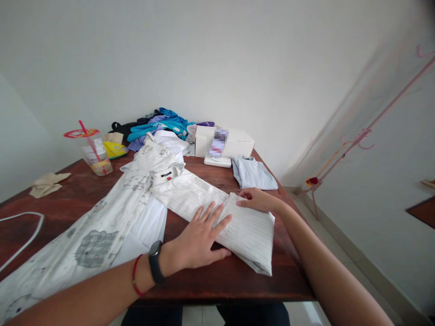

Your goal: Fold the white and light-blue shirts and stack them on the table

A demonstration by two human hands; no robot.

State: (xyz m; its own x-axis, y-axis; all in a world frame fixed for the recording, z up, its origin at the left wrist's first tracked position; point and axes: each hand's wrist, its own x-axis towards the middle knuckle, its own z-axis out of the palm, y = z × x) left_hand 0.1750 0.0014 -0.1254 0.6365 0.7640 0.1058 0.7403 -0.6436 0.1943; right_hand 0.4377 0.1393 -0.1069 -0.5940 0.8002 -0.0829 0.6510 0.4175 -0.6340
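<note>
A white shirt with thin grey stripes (190, 185) lies on the wooden table, its collar toward the upper left and its lower part folded back over itself. My left hand (200, 240) rests flat on the shirt beside the fold, fingers spread, with a dark watch on the wrist. My right hand (258, 199) is at the far edge of the folded part, its fingers curled and the thumb on the cloth; the fingertips are partly hidden. Under the collar end lies a long white garment with grey cartoon prints (97, 246), spread toward the near left.
A heap of blue, purple and black clothes (163, 124) is at the back, near a white box (234, 140) with a phone leaning on it. A folded light grey garment (254, 174) lies right. A plastic cup with straw (98, 158) and white cable (32, 242) are left.
</note>
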